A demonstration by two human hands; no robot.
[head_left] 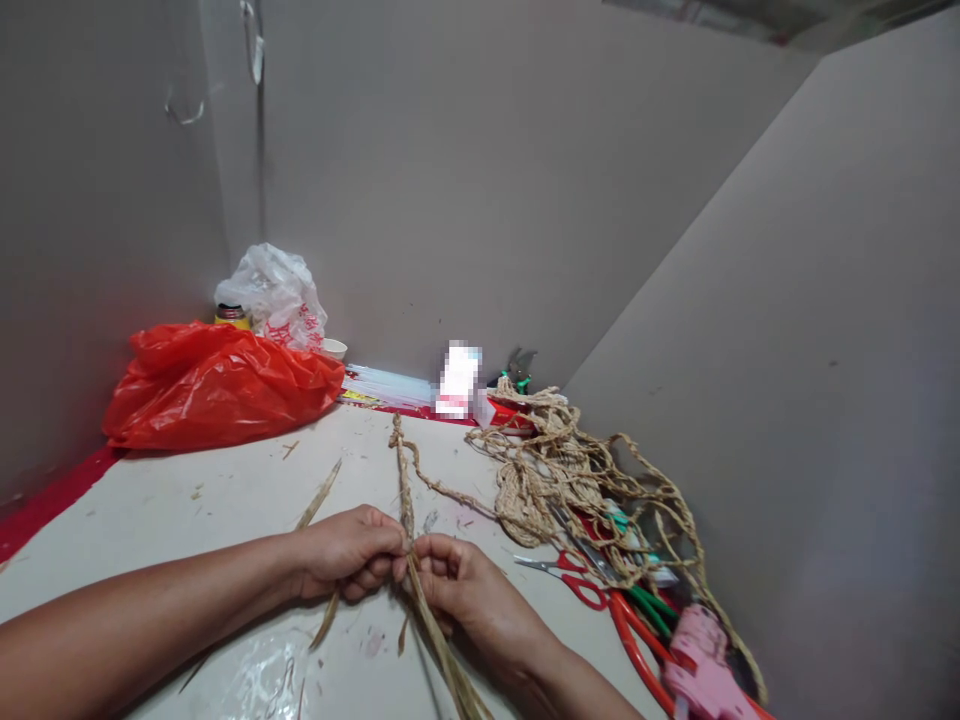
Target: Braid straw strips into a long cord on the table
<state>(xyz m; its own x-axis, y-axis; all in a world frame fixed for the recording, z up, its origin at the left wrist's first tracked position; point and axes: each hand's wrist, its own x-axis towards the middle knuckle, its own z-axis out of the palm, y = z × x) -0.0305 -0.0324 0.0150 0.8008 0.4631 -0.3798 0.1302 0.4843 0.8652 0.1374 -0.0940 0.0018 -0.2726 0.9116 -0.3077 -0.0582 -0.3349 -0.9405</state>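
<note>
My left hand (360, 552) and my right hand (454, 580) meet over the pale table, both with fingers pinched closed on a braided straw cord (405, 490). The braid runs away from me to a knotted end. Toward me, loose flat straw strands (442, 650) trail from under my right hand. A separate dry leaf strip (321, 495) passes beneath my left hand and shows on both sides of it. A thinner twisted cord (450, 490) leads from the braid's far end to the coil at the right.
A heap of braided cord (540, 490) lies at right, beside red-handled scissors (570, 573) and a pink glue gun (705, 660). A red plastic bag (217, 390) sits at back left, before a white bag (277, 290). A blurred bright phone-like object (457, 380) stands against the wall.
</note>
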